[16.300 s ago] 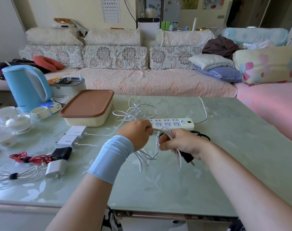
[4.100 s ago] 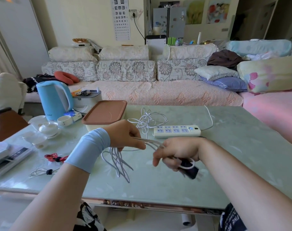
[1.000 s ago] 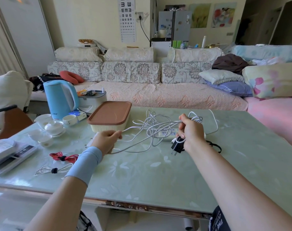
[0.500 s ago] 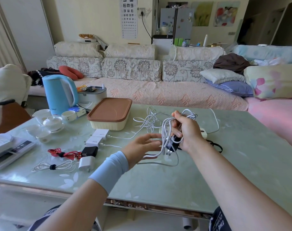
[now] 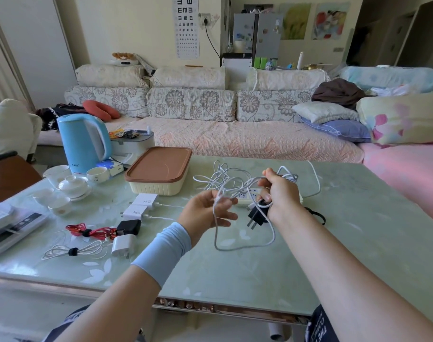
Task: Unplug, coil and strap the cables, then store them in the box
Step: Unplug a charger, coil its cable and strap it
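Observation:
My right hand (image 5: 280,193) grips a bundle of white cable (image 5: 237,183) above the table, with a black plug adapter (image 5: 256,215) hanging just below its fingers. My left hand (image 5: 205,211), palm up with curled fingers, holds a strand of the same cable, and a loop (image 5: 245,243) droops to the glass. Behind both hands lies the white power strip (image 5: 245,195), mostly hidden. The cream box with a brown lid (image 5: 158,174) stands shut at the back left. More white cable (image 5: 219,174) lies tangled beside it.
Two white chargers (image 5: 141,206), a black adapter (image 5: 129,227), a white adapter (image 5: 121,245), a strapped red cable (image 5: 87,230) and a strapped white cable (image 5: 72,251) lie at the left. A blue kettle (image 5: 83,141) and teacups (image 5: 72,186) stand far left. A black strap (image 5: 316,214) lies right of my right arm.
My left hand has moved from flat beside the bundle to holding a strand with curled fingers. The cable loop hangs lower onto the table. My right hand stays on the bundle.

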{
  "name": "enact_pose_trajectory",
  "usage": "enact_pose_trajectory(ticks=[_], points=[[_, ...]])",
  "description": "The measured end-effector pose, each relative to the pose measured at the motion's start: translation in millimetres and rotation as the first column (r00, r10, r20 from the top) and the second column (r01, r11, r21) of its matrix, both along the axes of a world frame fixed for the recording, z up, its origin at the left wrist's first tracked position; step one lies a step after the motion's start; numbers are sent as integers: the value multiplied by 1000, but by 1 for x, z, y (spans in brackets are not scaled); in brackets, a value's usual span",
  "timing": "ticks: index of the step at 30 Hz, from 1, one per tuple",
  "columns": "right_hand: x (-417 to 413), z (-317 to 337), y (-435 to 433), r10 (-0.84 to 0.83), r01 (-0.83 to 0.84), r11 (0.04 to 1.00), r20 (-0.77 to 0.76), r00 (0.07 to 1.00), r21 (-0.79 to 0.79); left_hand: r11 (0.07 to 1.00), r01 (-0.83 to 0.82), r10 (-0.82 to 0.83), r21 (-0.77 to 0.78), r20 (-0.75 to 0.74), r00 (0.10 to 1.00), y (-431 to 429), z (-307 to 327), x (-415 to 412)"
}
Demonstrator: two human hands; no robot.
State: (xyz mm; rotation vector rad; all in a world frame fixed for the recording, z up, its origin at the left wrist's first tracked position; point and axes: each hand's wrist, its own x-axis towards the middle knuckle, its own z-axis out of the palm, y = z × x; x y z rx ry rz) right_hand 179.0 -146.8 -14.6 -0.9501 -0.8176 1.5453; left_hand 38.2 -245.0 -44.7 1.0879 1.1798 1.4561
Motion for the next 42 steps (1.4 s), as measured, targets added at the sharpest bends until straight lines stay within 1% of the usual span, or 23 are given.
enact_pose_trajectory(ticks=[2,4,8,10,11,12,14,15,16,17,18,20,22,25,27,30,33,34,35,37,38,40,42], points=[[-1,-1,0,0,0,1000,11,1000,-6,995,-92,92,41,4,996,0,5,0],[-2,-1,-1,-2,2,1000,31,1000,0,991,-123,124,60,-5,992,0,8,-2],[-3,-2,-4,-4,3,1000,75,997,16,955,-296,296,18,-123,947,2,3,-5],[-4,-3,-2,-15,16,1000,64,998,-18,945,-326,323,9,-166,932,4,1,-7],[-3,-4,0,-22,25,999,58,998,-44,950,-311,311,21,-139,940,3,2,-8],[-3,-4,2,-27,30,997,54,998,-67,963,-266,268,37,-59,962,3,3,-9],[-1,-6,6,-31,38,995,72,997,-92,995,-79,66,69,173,983,0,8,-14],[0,-7,8,-34,43,995,92,995,-94,995,28,-49,94,226,973,-3,10,-16],[0,-7,9,-37,48,995,115,993,-92,989,106,-127,106,217,968,-6,10,-17],[0,-7,8,-36,48,995,135,990,-89,985,139,-155,98,175,972,-8,9,-16],[-2,-7,7,-34,47,995,144,989,-86,990,115,-125,81,130,984,-8,7,-15],[-4,-7,5,-34,45,995,119,992,-89,997,-59,58,41,35,998,-6,8,-15],[-5,-6,5,-32,37,996,53,998,-85,975,-216,218,43,-66,974,-4,7,-16],[-4,-5,5,-20,20,997,0,1000,-71,963,-267,270,44,-137,953,-2,6,-21],[-3,-3,4,-24,24,999,-9,1000,-48,978,-209,204,-6,-210,956,-4,4,-25],[5,1,8,-79,79,997,-8,997,-17,983,-42,3,-181,-213,977,-8,3,-29],[15,5,15,-139,139,990,4,990,15,966,62,-156,-252,-369,916,-16,4,-38],[16,6,14,-150,149,988,15,989,43,952,120,-222,-281,-366,904,-18,4,-42],[16,6,13,-151,148,986,26,988,80,927,196,-299,-320,-315,901,-20,5,-47],[12,7,8,-138,124,978,75,988,166,865,338,-415,-371,-151,897,-24,5,-56],[10,7,5,-121,96,973,110,987,210,838,377,-446,-393,-97,890,-25,4,-60],[6,7,1,-51,-2,960,183,982,281,787,389,-484,-479,-88,870,-26,2,-63],[2,3,-3,42,-135,940,286,957,313,750,293,-473,-593,-171,864,-25,-2,-62]])
